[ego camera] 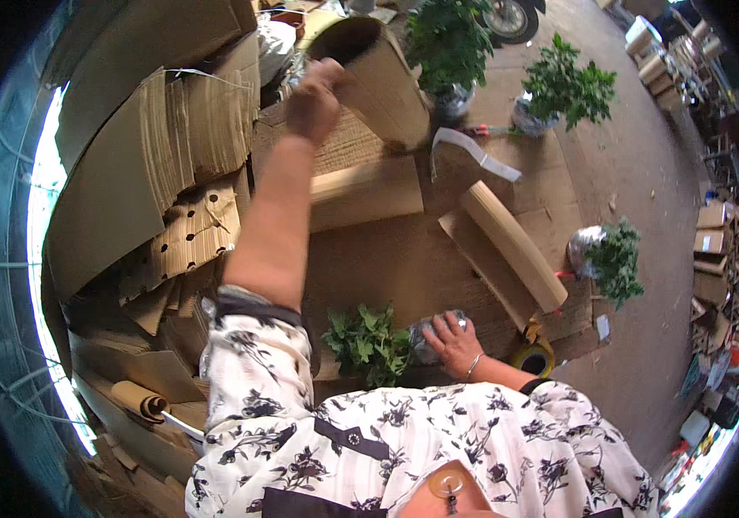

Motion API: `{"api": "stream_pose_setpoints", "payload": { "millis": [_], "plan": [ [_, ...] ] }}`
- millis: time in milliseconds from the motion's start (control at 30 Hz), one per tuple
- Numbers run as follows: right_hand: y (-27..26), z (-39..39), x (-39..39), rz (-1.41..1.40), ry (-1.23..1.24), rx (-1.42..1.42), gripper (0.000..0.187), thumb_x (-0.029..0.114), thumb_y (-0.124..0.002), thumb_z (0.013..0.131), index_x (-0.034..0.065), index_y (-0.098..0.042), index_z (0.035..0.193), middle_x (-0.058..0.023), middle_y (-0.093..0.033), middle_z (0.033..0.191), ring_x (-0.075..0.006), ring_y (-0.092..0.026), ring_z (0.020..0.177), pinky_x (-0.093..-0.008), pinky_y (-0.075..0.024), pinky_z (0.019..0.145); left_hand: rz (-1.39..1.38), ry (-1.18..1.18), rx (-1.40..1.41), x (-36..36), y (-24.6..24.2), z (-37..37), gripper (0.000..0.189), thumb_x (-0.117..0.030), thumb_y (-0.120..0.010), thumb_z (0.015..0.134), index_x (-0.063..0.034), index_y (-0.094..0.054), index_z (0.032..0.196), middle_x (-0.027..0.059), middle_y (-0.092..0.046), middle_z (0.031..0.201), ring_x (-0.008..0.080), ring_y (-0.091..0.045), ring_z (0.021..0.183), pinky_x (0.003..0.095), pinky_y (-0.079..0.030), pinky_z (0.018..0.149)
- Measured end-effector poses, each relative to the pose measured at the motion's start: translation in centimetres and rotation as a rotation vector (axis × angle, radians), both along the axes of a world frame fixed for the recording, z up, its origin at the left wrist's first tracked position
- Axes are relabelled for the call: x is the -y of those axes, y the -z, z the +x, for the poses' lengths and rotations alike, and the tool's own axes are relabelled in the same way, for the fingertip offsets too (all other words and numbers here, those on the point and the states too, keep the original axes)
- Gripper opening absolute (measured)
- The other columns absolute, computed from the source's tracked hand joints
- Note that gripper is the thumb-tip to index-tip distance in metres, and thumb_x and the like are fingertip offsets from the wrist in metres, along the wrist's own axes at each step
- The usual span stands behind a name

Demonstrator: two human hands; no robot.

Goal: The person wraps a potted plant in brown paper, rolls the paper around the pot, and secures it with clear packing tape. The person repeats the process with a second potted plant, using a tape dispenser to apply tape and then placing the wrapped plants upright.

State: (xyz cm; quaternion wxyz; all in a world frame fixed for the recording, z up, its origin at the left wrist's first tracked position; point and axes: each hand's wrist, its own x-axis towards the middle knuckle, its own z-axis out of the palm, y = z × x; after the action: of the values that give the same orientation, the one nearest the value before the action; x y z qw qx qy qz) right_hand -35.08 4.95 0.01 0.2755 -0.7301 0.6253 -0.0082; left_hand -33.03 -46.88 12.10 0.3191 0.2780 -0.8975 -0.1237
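My left hand [316,100] is stretched far forward and blurred, beside the rim of an upright cardboard cylinder [386,90] with a dark opening. Whether its fingers grip anything is unclear. Close to my body, my right hand [453,343] holds the plastic-wrapped pot [422,340] of a leafy green plant [369,346]. This plant lies on its side, its foliage pointing left, on a cardboard-covered surface [369,272]. A folded piece of corrugated cardboard [518,246] rests ahead and to the right of that hand.
Stacked cardboard sheets [195,136] rise on the left. Other wrapped plants [570,84] stand ahead, and one [615,259] lies at right. A tape roll [533,358] sits by my right forearm. Further out are a white strip [479,154], red-handled scissors [483,130] and a vehicle wheel [510,19].
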Motion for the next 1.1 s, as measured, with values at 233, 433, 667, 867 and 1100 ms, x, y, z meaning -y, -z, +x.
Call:
{"api": "stream_pose_setpoints", "payload": {
  "millis": [233,433,667,867,1100],
  "plan": [
    [-1.3,-0.6,0.1,0.043,0.066,0.073,0.089,0.032,-0.082,0.072,0.0196,-0.045,0.152,-0.0177,-0.041,0.156,-0.0436,-0.033,0.145,-0.0666,-0.0346,0.107,0.186,0.101,-0.02,5.8,-0.7,0.8,0.02,0.002,-0.063,0.085,-0.0106,-0.068,0.099,0.0126,-0.071,0.095,0.0326,-0.069,0.089,0.04,-0.054,0.077],
    [0.9,-0.7,0.5,0.044,0.01,-0.017,0.095,0.036,-0.085,0.067,0.0208,-0.046,0.152,-0.017,-0.042,0.155,-0.0426,-0.035,0.144,-0.0661,-0.0365,0.105,0.193,-0.096,0.109,3.2,-2.3,4.6,0.021,-0.006,-0.067,0.091,-0.0097,-0.064,0.112,0.0119,-0.068,0.112,0.0356,-0.067,0.106,0.0423,-0.055,0.086],
    [0.9,-1.1,2.0,0.118,0.008,0.016,0.106,0.038,-0.09,0.061,0.0187,-0.041,0.153,-0.016,-0.042,0.154,-0.0417,-0.037,0.142,-0.064,-0.0397,0.104,-0.258,-0.046,-0.019,0.3,-2.2,6.6,0.047,-0.005,-0.072,0.09,-0.0147,-0.058,0.134,0.0124,-0.058,0.139,0.0321,-0.069,0.102,0.0419,-0.058,0.085],
    [2.4,-2.0,5.2,0.253,-0.07,-0.039,0.114,0.037,-0.092,0.059,0.0164,-0.036,0.155,-0.0144,-0.043,0.152,-0.04,-0.041,0.141,-0.0604,-0.0457,0.103,0.103,-0.214,-0.21,-12.9,-0.2,13.4,0.037,-0.007,-0.07,0.097,-0.0105,-0.06,0.132,0.0113,-0.063,0.126,0.0169,-0.066,0.078,0.0307,-0.056,0.072],
    [5.5,-4.2,8.9,0.378,-0.133,0.074,0.121,0.041,-0.096,0.055,0.0139,-0.035,0.156,-0.0176,-0.049,0.147,-0.0426,-0.049,0.133,-0.0527,-0.05,0.105,0.43,-0.082,-0.031,-37.3,7.4,21.7,0.028,0.0,-0.073,0.087,-0.0083,-0.07,0.113,0.0139,-0.071,0.112,0.0349,-0.069,0.104,0.0409,-0.058,0.088]
  ]
}}
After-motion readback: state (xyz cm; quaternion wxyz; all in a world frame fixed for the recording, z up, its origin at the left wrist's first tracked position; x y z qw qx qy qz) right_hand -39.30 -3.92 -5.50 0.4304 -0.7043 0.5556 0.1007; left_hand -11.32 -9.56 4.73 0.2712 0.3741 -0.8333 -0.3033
